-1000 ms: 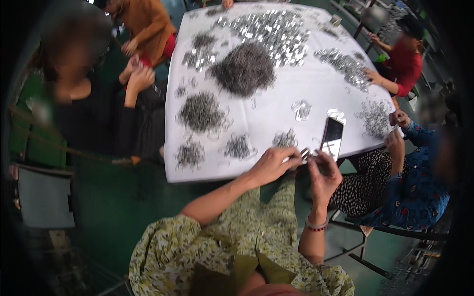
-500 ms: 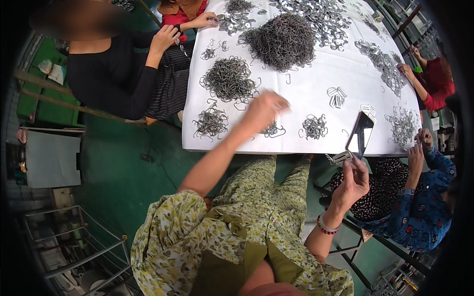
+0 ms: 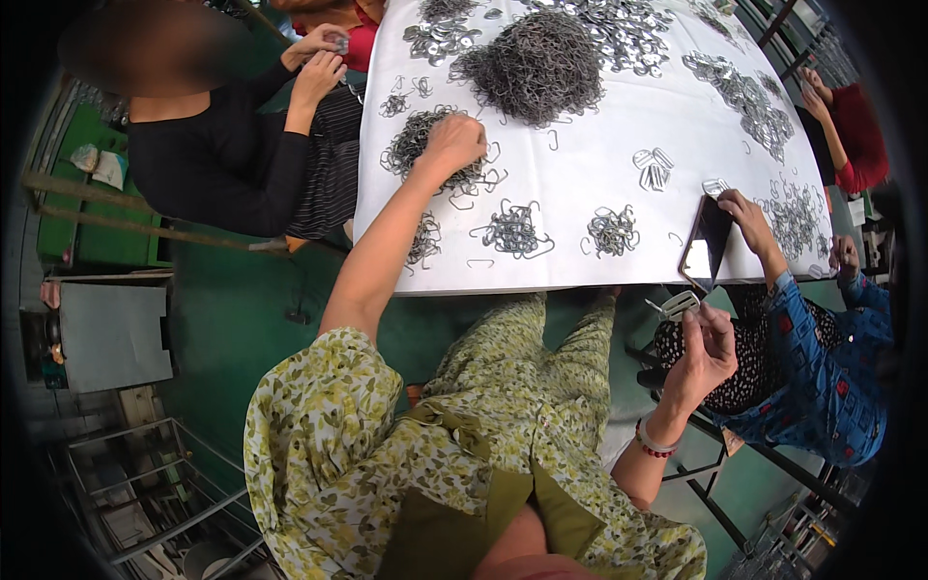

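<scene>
My left hand (image 3: 454, 145) reaches across the white table, its fingers curled down at the edge of a pile of bent wire hooks (image 3: 409, 135). What the fingertips pinch, if anything, is hidden. Just off the table's near edge, my right hand (image 3: 706, 353) pinches an oval slotted metal buckle (image 3: 681, 305). A thin metal piece sticks out to the left of that buckle. Smaller heaps of hooks (image 3: 517, 230) and more hooks (image 3: 613, 232) lie along the near edge. A few loose buckles (image 3: 654, 169) rest to the right of the middle.
A large hook mound (image 3: 541, 72) and scattered flat metal pieces (image 3: 628, 39) cover the far part of the table (image 3: 580, 159). A phone (image 3: 708, 242) lies at the near right, with a co-worker's hand (image 3: 752, 220) beside it. Other people sit left and right.
My left hand has moved left and away from me onto the hook pile, uncovering the small heap near the edge. The blue-sleeved co-worker's hand has reached to the phone.
</scene>
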A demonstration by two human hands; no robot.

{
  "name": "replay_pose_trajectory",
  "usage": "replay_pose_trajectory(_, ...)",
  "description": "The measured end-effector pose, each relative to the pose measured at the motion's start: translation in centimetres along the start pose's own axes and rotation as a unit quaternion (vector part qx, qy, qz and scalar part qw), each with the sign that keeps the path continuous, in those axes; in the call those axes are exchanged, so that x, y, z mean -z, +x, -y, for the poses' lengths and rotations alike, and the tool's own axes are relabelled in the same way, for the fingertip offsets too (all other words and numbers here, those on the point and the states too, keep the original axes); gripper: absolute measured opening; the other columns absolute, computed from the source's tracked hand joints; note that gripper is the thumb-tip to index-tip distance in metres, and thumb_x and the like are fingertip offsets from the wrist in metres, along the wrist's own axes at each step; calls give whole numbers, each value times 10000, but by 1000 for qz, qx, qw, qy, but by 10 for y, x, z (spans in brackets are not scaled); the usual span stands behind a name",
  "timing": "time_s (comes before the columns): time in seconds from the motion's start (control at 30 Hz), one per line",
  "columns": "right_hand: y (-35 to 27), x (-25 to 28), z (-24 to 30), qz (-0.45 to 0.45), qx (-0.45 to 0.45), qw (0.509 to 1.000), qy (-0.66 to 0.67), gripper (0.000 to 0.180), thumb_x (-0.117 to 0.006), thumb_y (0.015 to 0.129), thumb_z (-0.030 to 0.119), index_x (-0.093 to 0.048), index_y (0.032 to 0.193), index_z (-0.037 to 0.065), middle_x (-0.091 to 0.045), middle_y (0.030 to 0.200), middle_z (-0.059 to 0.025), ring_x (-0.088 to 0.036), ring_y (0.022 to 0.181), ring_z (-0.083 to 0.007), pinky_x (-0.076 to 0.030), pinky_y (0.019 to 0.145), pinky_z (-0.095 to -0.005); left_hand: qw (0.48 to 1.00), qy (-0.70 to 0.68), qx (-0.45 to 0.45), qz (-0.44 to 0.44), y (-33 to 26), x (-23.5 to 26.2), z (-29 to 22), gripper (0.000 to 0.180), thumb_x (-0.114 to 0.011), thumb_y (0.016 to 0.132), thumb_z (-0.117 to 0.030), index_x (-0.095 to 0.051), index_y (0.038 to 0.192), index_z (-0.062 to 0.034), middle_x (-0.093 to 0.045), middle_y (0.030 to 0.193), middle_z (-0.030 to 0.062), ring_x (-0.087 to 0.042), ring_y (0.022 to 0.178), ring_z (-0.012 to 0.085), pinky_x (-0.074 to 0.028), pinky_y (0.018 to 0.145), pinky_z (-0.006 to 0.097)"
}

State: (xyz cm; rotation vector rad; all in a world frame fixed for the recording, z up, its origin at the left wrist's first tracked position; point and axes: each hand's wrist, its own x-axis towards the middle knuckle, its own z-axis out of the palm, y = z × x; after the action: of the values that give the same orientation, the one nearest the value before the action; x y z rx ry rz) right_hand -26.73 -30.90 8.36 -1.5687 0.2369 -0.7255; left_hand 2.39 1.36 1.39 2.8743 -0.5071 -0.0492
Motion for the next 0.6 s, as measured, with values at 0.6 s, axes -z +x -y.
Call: replay_pose_trajectory(0.6, -18, 27, 8, -34, 61, 997, -29, 237, -710, 702, -145, -664, 913, -49, -616, 870, -79, -547, 831, -140, -442, 773, -239, 998, -9, 48, -31, 10, 36, 32, 172, -628, 865, -257, -692, 985, -153, -695, 931, 155, -664, 907, 334, -504, 791, 449)
